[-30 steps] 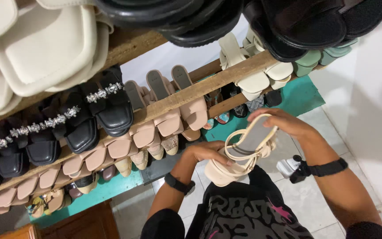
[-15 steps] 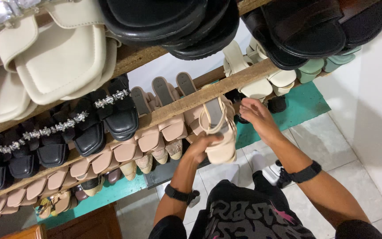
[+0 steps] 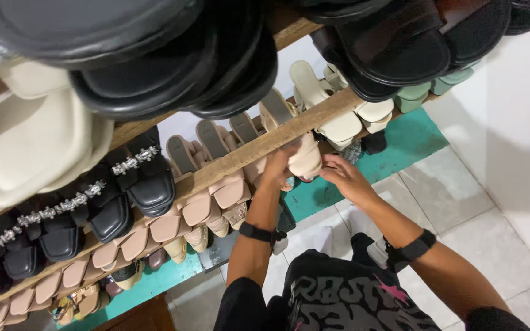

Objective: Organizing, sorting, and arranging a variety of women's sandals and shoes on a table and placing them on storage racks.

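Hands met at the long wooden rail (image 3: 240, 156), the slanted bar that carried a whole row of sandals. The left hand (image 3: 279, 167) was closed around the upper part of a cream heeled sandal (image 3: 305, 158), fingers wrapped on it just below the rail, apparently to steady the shoe against the wood. The right hand (image 3: 346, 176) sat just beside the sandal's lower end, fingers curled toward it; whether they pinched the sole or only touched it could not be told from this angle. The sandal hung toe-down against the rail, like its neighbours, which suggests the rail works as a ledge that the shoes hook over.

Along the rail toward its lower end hung tan sandals (image 3: 216, 190), touching one another with no gap, and past them black sandals with jewelled straps (image 3: 118, 196). Toward its upper end sat other cream sandals (image 3: 345, 119), close to the held one. The slot at the hands was therefore narrow, hemmed on both sides.

Above the rail, chunky black sandals (image 3: 173, 67) overhung and left little headroom. Below the rail the tiled floor (image 3: 461, 202) and a teal strip (image 3: 400, 144) gave the arms open room to draw back.
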